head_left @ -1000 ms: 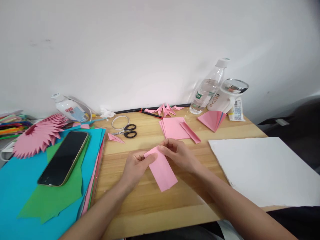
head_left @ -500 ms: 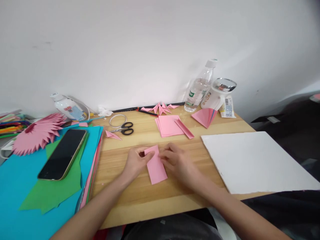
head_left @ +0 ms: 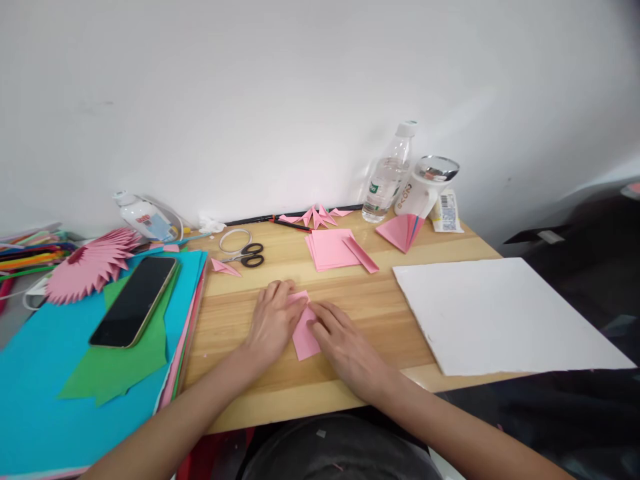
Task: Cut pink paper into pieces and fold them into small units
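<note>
Touching a pink paper strip (head_left: 304, 340) on the wooden table (head_left: 370, 300), the left hand (head_left: 273, 320) and right hand (head_left: 347, 347) curve half-closed over it, grip unclear; beyond lie scissors (head_left: 246, 255) and pink squares (head_left: 333, 252), farther back a clear bottle (head_left: 383, 187)

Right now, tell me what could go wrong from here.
The crease could come out crooked: the left hand and right hand both rest on the pink paper, hiding part of its edges. The scissors lie beside a small folded pink piece, so moving them might snag it. The loose pink sheets could scatter if a sleeve or hand brushes them.
</note>
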The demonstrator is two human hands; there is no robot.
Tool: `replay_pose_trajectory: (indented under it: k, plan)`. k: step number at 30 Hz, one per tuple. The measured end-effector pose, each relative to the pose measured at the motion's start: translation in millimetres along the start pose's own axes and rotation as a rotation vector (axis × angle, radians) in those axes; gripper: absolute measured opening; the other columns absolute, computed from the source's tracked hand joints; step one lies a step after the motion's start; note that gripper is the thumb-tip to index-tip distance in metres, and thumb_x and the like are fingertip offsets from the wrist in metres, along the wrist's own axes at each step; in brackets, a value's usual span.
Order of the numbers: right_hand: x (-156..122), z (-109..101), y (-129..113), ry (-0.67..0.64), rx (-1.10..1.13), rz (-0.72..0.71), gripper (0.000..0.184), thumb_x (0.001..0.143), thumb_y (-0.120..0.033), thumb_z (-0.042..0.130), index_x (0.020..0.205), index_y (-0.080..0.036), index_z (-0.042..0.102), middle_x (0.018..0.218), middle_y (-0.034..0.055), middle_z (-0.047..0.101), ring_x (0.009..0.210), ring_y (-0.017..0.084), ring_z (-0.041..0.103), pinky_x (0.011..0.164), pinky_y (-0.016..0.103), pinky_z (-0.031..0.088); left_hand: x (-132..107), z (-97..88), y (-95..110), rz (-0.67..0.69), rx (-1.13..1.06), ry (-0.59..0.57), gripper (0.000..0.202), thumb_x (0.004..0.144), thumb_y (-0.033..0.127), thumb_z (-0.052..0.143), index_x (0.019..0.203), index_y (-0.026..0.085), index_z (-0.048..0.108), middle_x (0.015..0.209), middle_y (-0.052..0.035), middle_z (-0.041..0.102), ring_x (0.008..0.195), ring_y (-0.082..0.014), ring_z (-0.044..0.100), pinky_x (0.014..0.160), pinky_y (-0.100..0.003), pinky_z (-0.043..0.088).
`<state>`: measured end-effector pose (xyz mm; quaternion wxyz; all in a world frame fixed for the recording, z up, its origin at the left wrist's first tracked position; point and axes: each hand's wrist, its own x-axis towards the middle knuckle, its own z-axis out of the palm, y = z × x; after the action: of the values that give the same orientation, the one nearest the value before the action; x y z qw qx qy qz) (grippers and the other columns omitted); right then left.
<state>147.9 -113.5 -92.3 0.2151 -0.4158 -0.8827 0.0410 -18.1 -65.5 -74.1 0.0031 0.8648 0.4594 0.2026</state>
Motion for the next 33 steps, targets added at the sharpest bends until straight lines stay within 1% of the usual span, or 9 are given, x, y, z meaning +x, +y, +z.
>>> replay_pose_trajectory:
  k: [6,11,14,19,21,24,26,30,33]
  plan:
    - [6.4,-8.1,-2.4,-0.113,-0.131,0.021,0.012,0.085,-0.008,0.05,0.094,-0.013,0.057,0.122,0.0155,0.053,0.112,0.027,0.046,0.088,0.041,0.045,-1.7,4.7,-5.4,0.103,-0.026,-0.106,0.018,0.091,0.021,0.045,0.092,0.019,0.063,0.094,-0.0055,0.06,0.088,-0.0197,0.049,0.075,-0.035,0.042]
    - [11.6,-13.3,-5.9,-0.106,-0.258,-0.042,0.01,0.084,-0.008,0.049,0.088,-0.011,0.058,0.094,0.0137,0.061,0.086,0.025,0.053,0.075,0.038,0.047,-3.0,4.5,-7.8,0.101,-0.031,-0.151,0.024,0.093,0.025,0.038,0.092,0.019,0.061,0.094,-0.0049,0.059,0.088,-0.0186,0.05,0.076,-0.033,0.042]
    - [1.4,-14.4,-12.3,-0.084,-0.289,-0.051,0.013,0.083,-0.006,0.047,0.088,-0.011,0.058,0.09,0.0129,0.061,0.081,0.025,0.053,0.073,0.038,0.046,-3.3,3.5,-7.5,0.091,-0.034,-0.164,0.027,0.094,0.022,0.035,0.09,0.019,0.061,0.093,-0.005,0.059,0.088,-0.0182,0.051,0.077,-0.033,0.042]
    - [-29.9,-15.8,-26.3,-0.027,-0.378,-0.111,0.032,0.081,-0.004,0.041,0.109,-0.002,0.055,0.106,0.0198,0.06,0.094,0.029,0.053,0.081,0.043,0.046,-3.5,5.2,-8.0,0.126,-0.033,-0.118,0.027,0.094,0.023,0.034,0.09,0.018,0.061,0.094,-0.0067,0.058,0.088,-0.0191,0.051,0.077,-0.034,0.043]
    - [-39.3,-19.1,-29.4,0.002,-0.374,-0.124,0.035,0.079,-0.003,0.04,0.111,0.0,0.054,0.107,0.0209,0.06,0.095,0.029,0.053,0.081,0.043,0.047,-3.8,6.5,-8.9,0.133,-0.027,-0.104,0.027,0.094,0.022,0.035,0.089,0.017,0.061,0.093,-0.0073,0.057,0.088,-0.0194,0.051,0.077,-0.034,0.044]
    - [-45.2,-27.1,-31.1,0.006,-0.25,-0.085,0.037,0.077,0.001,0.037,0.108,-0.005,0.057,0.102,0.0163,0.063,0.092,0.027,0.056,0.08,0.04,0.051,-4.5,8.3,-9.3,0.153,-0.021,-0.1,0.026,0.093,0.021,0.035,0.089,0.016,0.061,0.093,-0.0078,0.056,0.088,-0.0196,0.051,0.077,-0.034,0.045]
    - [-44.1,-29.5,-31.7,0.019,-0.143,-0.056,0.042,0.076,0.006,0.033,0.109,-0.007,0.056,0.106,0.0145,0.062,0.1,0.025,0.056,0.084,0.039,0.052,-5.1,9.3,-8.3,0.165,-0.028,-0.09,0.025,0.093,0.021,0.037,0.089,0.016,0.061,0.093,-0.0079,0.056,0.087,-0.0198,0.05,0.077,-0.034,0.046]
    - [-35.0,-15.7,-32.9,0.061,-0.049,-0.067,0.052,0.078,0.008,0.028,0.127,-0.001,0.043,0.133,0.0208,0.045,0.13,0.025,0.035,0.098,0.039,0.046,-6.4,9.9,-8.0,0.141,-0.116,-0.06,0.024,0.092,0.021,0.04,0.089,0.015,0.063,0.092,-0.0085,0.056,0.087,-0.0195,0.05,0.077,-0.033,0.048]
    - [-27.9,1.1,-32.2,0.059,-0.045,-0.036,0.043,0.088,-0.004,0.034,0.13,0.002,0.039,0.136,0.0257,0.04,0.135,0.028,0.027,0.101,0.041,0.043,-5.5,7.7,-18.5,0.184,-0.215,-0.067,0.023,0.091,0.021,0.043,0.095,0.014,0.064,0.096,-0.0094,0.058,0.091,-0.0193,0.051,0.08,-0.035,0.048]
